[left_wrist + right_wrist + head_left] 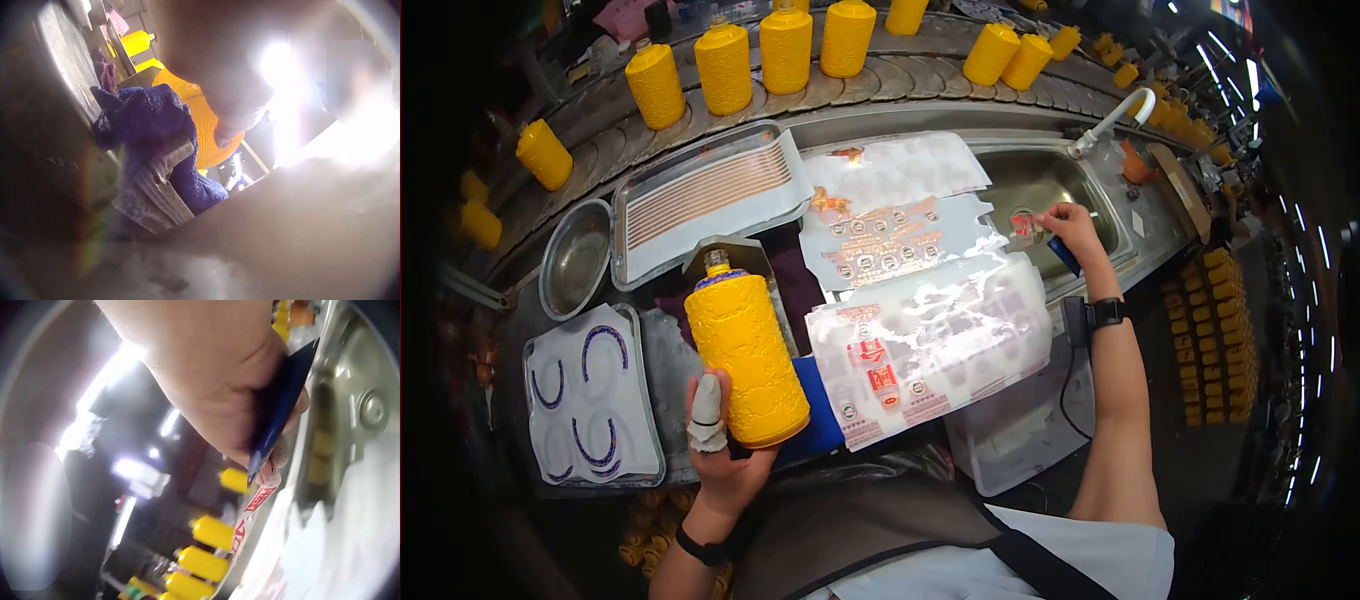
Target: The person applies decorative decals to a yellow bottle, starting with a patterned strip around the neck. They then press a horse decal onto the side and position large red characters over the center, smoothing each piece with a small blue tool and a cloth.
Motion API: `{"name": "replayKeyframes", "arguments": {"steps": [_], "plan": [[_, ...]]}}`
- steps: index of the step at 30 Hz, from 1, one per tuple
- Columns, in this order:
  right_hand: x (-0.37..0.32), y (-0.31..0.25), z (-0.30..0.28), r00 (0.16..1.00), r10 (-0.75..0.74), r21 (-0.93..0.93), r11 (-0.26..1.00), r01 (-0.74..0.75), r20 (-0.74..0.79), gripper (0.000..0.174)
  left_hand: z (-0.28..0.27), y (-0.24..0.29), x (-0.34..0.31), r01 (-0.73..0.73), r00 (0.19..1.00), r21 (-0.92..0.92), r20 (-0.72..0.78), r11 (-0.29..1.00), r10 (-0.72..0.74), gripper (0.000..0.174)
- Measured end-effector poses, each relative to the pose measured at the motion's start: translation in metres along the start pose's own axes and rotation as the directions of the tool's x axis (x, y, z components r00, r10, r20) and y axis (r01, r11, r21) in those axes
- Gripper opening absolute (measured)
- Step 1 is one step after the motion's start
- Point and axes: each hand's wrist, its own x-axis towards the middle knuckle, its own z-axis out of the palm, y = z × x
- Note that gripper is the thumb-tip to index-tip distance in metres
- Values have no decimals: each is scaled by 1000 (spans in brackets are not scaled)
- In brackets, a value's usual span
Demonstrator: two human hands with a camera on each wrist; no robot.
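Observation:
My left hand (735,475) grips a yellow embossed bottle (745,360) low on its body and side, tilted with its neck away from me. One finger of that hand wears a white covering (707,402). In the left wrist view the bottle (203,119) shows orange behind a blue cloth (147,115). Over the sink, my right hand (1077,232) pinches a small clear decal (1026,229) with red characters. A flat dark-blue scraper-like piece (1063,252) is tucked in the same hand. In the right wrist view the decal (253,506) hangs from the fingertips.
Printed decal sheets (930,340) lie at the middle, beside the metal sink (1090,185) with its faucet (1115,120). On the left are a striped-sheet tray (700,205), a steel bowl (575,260) and a tray of curved decals (590,400). Yellow bottles (787,50) line the conveyor (880,85) behind.

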Motion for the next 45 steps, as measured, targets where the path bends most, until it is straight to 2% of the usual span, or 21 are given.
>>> {"name": "replayKeyframes", "arguments": {"steps": [4,7,9,10,11,13,14,15,16,17,18,20,21,24,28,29,32,37,40,43,45], "plan": [[32,74,-5,988,144,-237,960,-151,-48,23,-2,4,0,17,1000,24,10,1000,-17,93],[48,108,7,986,163,-451,877,-165,-44,22,-2,4,-1,30,999,-10,19,999,-30,91],[58,129,10,984,160,-478,873,-101,83,19,-4,3,-4,28,999,-28,36,999,-27,91],[54,122,11,990,130,-428,899,-91,62,20,-5,4,-3,27,999,-23,45,999,-26,91],[53,111,9,984,159,-359,925,-121,79,22,-7,4,-2,32,998,-9,52,999,-31,91],[43,84,5,998,3,-435,900,-33,-70,29,-8,6,0,34,999,9,14,999,-34,90],[42,77,2,989,-89,-421,906,32,-115,25,-10,7,0,38,999,2,7,999,-38,93],[30,44,2,982,-104,-482,876,15,-158,22,-12,7,4,29,1000,-4,2,1000,-29,94],[19,21,3,949,-256,-556,823,114,-185,22,-12,6,8,18,1000,-16,2,1000,-18,96],[9,-6,5,939,-302,-573,804,158,-165,22,-7,2,7,9,999,-73,-36,997,-12,98],[-3,-38,9,918,-376,-613,757,225,-128,22,-7,1,9,40,999,-103,4,994,-40,100],[-31,-99,22,905,-416,-615,737,281,-86,19,-8,7,15,-18,1000,21,-19,1000,18,102],[-44,-127,31,900,-433,-576,751,323,-60,18,-4,5,11,34,999,-70,-33,997,-36,103],[-80,-196,56,868,-492,-490,743,456,61,14,-1,1,10,19,998,-165,-48,986,-27,104],[-131,-272,84,782,-584,-369,692,620,219,15,-2,1,11,93,994,-248,-24,964,-102,108],[-140,-285,88,761,-585,-299,700,649,281,14,-6,2,14,78,996,-219,-22,973,-85,108],[-158,-315,99,598,-674,-104,622,776,434,13,-6,1,21,-1,997,-309,-75,951,-23,106],[-161,-358,124,343,-667,191,592,783,661,14,-9,1,18,24,998,-302,-53,953,-42,103],[-137,-367,172,243,-706,154,448,881,665,15,-7,-7,14,66,997,-314,-14,947,-74,106],[-114,-363,200,235,-729,101,384,918,643,16,-11,-9,16,92,995,-348,5,933,-96,109],[-108,-363,209,250,-689,115,437,892,680,16,-23,-10,19,146,989,-430,43,891,-141,109]]}}
